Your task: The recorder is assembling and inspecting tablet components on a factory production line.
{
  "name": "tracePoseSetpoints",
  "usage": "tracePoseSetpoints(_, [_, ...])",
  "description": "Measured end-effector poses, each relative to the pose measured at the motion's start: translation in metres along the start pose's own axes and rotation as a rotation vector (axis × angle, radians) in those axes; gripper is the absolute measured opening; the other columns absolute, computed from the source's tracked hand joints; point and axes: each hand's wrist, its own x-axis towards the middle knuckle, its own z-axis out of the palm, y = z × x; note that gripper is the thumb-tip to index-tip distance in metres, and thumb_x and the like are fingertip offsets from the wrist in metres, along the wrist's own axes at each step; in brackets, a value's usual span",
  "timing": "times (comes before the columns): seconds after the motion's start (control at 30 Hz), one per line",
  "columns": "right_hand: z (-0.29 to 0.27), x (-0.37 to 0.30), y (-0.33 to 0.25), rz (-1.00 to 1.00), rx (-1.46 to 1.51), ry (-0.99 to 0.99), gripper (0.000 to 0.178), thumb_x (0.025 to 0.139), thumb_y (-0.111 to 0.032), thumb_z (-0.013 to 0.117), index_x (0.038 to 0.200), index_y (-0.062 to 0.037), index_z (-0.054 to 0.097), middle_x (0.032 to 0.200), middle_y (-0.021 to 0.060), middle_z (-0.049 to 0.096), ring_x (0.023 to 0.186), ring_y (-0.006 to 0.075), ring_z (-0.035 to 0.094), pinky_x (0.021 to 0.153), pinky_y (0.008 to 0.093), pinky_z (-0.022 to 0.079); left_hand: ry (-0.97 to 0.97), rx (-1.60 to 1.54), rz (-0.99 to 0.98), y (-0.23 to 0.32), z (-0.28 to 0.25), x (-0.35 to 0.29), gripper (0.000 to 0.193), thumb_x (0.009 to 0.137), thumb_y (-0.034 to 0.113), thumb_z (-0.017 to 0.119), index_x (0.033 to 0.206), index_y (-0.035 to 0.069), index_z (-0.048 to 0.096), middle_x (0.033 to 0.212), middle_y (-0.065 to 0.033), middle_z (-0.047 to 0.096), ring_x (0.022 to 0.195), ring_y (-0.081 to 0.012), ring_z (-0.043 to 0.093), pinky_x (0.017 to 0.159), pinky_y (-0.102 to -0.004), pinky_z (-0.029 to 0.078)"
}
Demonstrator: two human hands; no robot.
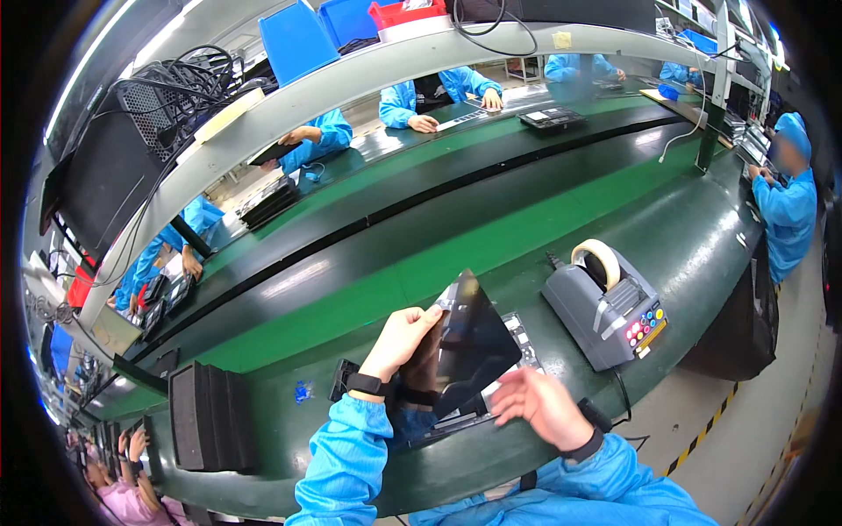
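My left hand [397, 344] grips a glossy black screen panel [474, 351] by its upper left edge, thumb on its face. The panel is tilted up above an opened tablet-like device [524, 340], whose inner parts show past the panel's right and lower edges; the rest of it is hidden. Close to the panel's lower right corner is my right hand [539, 408], fingers apart and slightly blurred, holding nothing. A small black object [342, 379] lies beside my left wrist.
A grey tape dispenser [605, 307] with a tape roll stands to the right. Black foam blocks [209, 419] and blue bits [303, 390] lie left. Beyond the green bench [351, 311], an overhead shelf [368, 57] arches across. Co-workers in blue sit at the far side and right.
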Motion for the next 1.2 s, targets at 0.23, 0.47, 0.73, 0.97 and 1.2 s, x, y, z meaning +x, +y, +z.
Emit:
tracePoseSetpoints(0.23, [-0.014, 0.030, -0.023, -0.124, -0.716, 0.148, 0.027, 0.092, -0.018, 0.055, 0.107, 0.0045, 0.055, 0.094, 0.0033, 0.060, 0.082, 0.0088, 0.054, 0.073, 0.0213, 0.044, 0.136, 0.717, 0.067, -0.013, 0.034, -0.008, 0.056, 0.080, 0.055, 0.061, 0.084, 0.000, 0.065, 0.079, -0.0204, 0.066, 0.078, -0.0343, 0.065, 0.073, -0.0406, 0.050])
tracePoseSetpoints(0.47, [-0.054, 0.040, -0.004, -0.267, -0.765, 0.361, 0.017, 0.094, -0.015, 0.053, 0.088, 0.0012, 0.054, 0.073, -0.0033, 0.050, 0.066, 0.0044, 0.042, 0.056, 0.0230, 0.037, 0.739, 0.194, 0.091, -0.103, -0.052, -0.072, 0.018, 0.091, 0.019, 0.056, 0.094, 0.001, 0.056, 0.080, -0.0058, 0.059, 0.064, -0.0131, 0.056, 0.058, -0.0255, 0.048])
tracePoseSetpoints(0.73, [-0.037, 0.041, -0.003, -0.217, -0.836, 0.389, 0.018, 0.094, -0.015, 0.053, 0.086, 0.0016, 0.055, 0.074, -0.0015, 0.054, 0.069, 0.0047, 0.046, 0.061, 0.0226, 0.039, 0.374, 0.055, -0.377, -0.079, -0.015, -0.121, 0.033, 0.089, 0.031, 0.060, 0.092, -0.002, 0.057, 0.074, -0.0047, 0.058, 0.060, -0.0103, 0.055, 0.044, -0.0248, 0.050])
tracePoseSetpoints(0.97, [-0.041, 0.040, -0.001, -0.279, -0.862, 0.388, 0.021, 0.092, -0.014, 0.055, 0.096, 0.0066, 0.058, 0.079, 0.0027, 0.060, 0.070, 0.0080, 0.051, 0.063, 0.0247, 0.043, 0.388, 0.272, -0.282, -0.084, -0.011, -0.121, 0.031, 0.085, 0.029, 0.066, 0.086, 0.002, 0.053, 0.071, -0.0038, 0.056, 0.054, -0.0093, 0.054, 0.042, -0.0248, 0.048])
tracePoseSetpoints(1.2, [-0.028, 0.035, -0.010, -0.212, -1.186, 0.466, 0.018, 0.089, -0.013, 0.058, 0.094, 0.0040, 0.058, 0.076, 0.0084, 0.060, 0.069, 0.0148, 0.055, 0.064, 0.0298, 0.045, 0.418, 0.322, -0.123, -0.106, -0.013, -0.119, 0.030, 0.085, 0.028, 0.067, 0.087, 0.001, 0.053, 0.070, -0.0046, 0.056, 0.051, -0.0103, 0.054, 0.042, -0.0255, 0.048])
